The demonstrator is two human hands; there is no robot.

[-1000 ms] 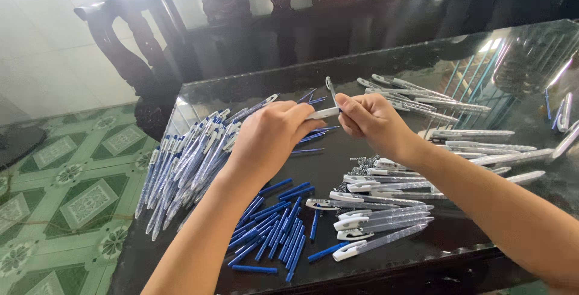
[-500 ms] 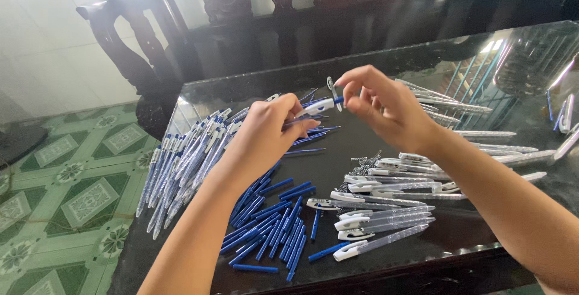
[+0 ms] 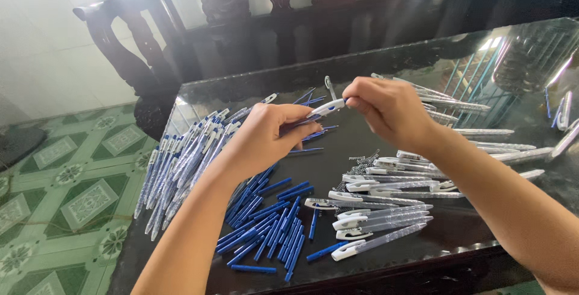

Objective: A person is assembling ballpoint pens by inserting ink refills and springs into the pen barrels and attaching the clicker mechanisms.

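My left hand point(image 3: 265, 135) and my right hand point(image 3: 389, 109) hold one pen point(image 3: 324, 109) between them, above a dark glass tabletop point(image 3: 386, 66). The pen has a white cap end at my right fingers and a blue part at my left fingers. A pile of assembled blue and white pens point(image 3: 181, 162) lies left of my left hand. Loose blue pen parts point(image 3: 271, 222) lie below my left wrist. Clear and white pen barrels point(image 3: 380, 210) lie under my right forearm.
More clear barrels point(image 3: 470, 120) lie spread beyond my right hand. A small heap of springs point(image 3: 362, 165) sits mid-table. A clear plastic bag point(image 3: 537, 54) rests at the far right. Dark carved wooden chairs point(image 3: 241, 6) stand behind the table, and green patterned floor tiles point(image 3: 60, 198) show on the left.
Both hands stayed together at the pen and drifted slightly; the right hand lifted the white end and now pinches it closer to the left fingers.
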